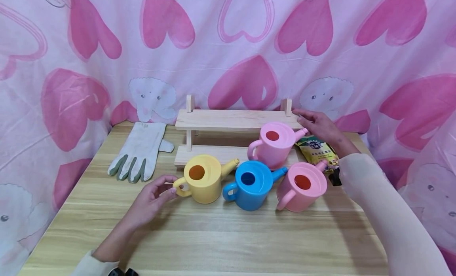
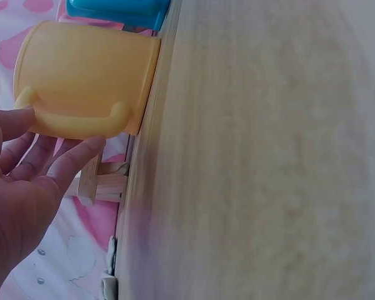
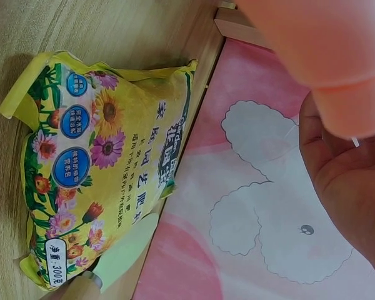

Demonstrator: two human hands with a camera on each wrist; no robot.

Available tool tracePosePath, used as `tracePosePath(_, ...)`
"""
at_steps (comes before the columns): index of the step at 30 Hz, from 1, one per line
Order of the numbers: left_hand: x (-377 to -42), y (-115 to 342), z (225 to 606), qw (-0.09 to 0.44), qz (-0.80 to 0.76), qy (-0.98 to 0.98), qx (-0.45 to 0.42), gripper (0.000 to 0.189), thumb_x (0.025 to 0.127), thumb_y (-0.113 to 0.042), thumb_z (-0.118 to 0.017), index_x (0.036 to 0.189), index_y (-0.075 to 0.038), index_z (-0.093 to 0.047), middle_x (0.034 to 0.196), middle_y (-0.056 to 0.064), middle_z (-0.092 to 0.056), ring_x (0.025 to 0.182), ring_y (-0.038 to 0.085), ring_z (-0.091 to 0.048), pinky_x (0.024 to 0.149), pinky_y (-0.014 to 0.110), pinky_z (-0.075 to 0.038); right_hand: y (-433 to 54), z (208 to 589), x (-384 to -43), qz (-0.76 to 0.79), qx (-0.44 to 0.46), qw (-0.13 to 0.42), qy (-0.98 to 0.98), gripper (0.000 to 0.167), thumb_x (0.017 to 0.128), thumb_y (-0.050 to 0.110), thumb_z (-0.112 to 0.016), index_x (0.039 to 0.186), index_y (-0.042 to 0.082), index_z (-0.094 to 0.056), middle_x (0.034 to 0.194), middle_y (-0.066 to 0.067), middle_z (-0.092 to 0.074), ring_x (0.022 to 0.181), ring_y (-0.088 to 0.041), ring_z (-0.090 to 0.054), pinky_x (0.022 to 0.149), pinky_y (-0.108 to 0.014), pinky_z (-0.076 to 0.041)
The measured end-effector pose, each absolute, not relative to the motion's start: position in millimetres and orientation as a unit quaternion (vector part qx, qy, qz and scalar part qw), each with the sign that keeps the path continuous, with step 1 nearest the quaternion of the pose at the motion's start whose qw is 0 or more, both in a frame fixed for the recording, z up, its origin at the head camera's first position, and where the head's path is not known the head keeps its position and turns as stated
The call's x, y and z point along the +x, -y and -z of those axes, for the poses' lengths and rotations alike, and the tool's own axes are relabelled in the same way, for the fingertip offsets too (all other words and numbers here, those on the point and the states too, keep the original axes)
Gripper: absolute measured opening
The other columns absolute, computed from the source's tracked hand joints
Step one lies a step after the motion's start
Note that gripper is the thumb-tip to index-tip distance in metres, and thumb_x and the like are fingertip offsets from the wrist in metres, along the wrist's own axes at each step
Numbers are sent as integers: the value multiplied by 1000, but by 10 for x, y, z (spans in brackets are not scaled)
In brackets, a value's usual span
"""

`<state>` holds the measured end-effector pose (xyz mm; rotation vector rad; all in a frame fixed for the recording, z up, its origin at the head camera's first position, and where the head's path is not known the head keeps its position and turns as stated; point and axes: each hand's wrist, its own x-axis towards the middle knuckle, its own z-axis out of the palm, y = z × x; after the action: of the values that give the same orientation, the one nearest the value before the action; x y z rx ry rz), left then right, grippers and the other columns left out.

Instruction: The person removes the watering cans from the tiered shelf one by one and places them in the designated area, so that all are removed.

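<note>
My left hand (image 1: 153,199) is at the handle of the yellow watering can (image 1: 204,185). In the left wrist view, thumb and fingers pinch the yellow handle (image 2: 81,125). My right hand (image 1: 322,127) reaches to the right end of the wooden two-tier shelf (image 1: 235,120), fingertips right at its upper board. A pink watering can (image 1: 272,147) overlaps the lower tier, its spout pointing toward that hand. In the right wrist view, a pink spout (image 3: 350,106) hides part of the fingers. A blue watering can (image 1: 251,189) and another pink watering can (image 1: 303,191) stand in front.
A white work glove (image 1: 137,151) lies at the table's back left. A yellow flowered bag (image 3: 106,150) lies under the right arm, and a small trowel (image 3: 128,250) with a pale green blade is beside it. A pink heart-patterned curtain (image 1: 242,74) surrounds the table.
</note>
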<state>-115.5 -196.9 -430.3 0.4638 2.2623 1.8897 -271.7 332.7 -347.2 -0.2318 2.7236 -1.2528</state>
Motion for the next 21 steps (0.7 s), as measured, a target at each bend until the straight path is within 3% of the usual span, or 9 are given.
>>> tracePosePath(9,-1177,1987,4303,81,-627,-759,156,22,104,-4,-60,125,4,-58,119,24,-63,116,40,-61,91,44,-57,-3324,3457,-2700,417,-71,73,-903,66,104,52,-54,162,28,-34,157,-12,-43,128,-37,-55,105,-59,-46)
tracePosePath(15,-1198,2006,4282,81,-615,-767,164,23,104,-5,-61,125,3,-59,121,23,-63,117,43,-59,93,39,-57,-3315,3448,-2695,419,-66,80,-902,67,103,54,-55,162,30,-33,160,-12,-40,133,-38,-51,106,-62,-44)
tracePosePath(21,-1234,2008,4195,82,-572,-802,153,28,104,-16,-63,128,0,-59,128,14,-60,120,34,-59,94,28,-55,-3326,3458,-2715,419,-67,80,-902,67,102,55,-55,162,32,-33,161,-11,-39,133,-39,-50,105,-61,-45)
